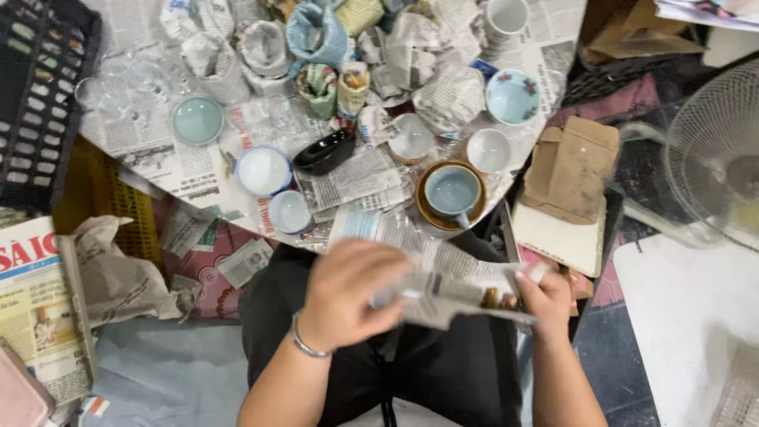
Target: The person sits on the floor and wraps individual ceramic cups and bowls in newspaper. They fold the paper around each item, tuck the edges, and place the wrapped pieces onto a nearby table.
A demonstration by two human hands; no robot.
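Observation:
Over my lap, my left hand (348,289) presses on a sheet of newspaper (458,277) wrapped around a small object; the object itself is mostly hidden and blurred. My right hand (545,300) grips the sheet's right end. A silver bracelet (304,344) sits on my left wrist. Just beyond my hands, on the newspaper-covered table (150,150), a pale blue cup stands on a brown saucer (452,194).
The table holds white and blue bowls (263,170), a black dish (324,152), a light green bowl (197,120), glassware (126,79) and several newspaper-wrapped bundles (447,95). A cardboard box (571,168) and a fan (715,154) stand at right. Crumpled paper (118,277) and a black crate (35,95) lie at left.

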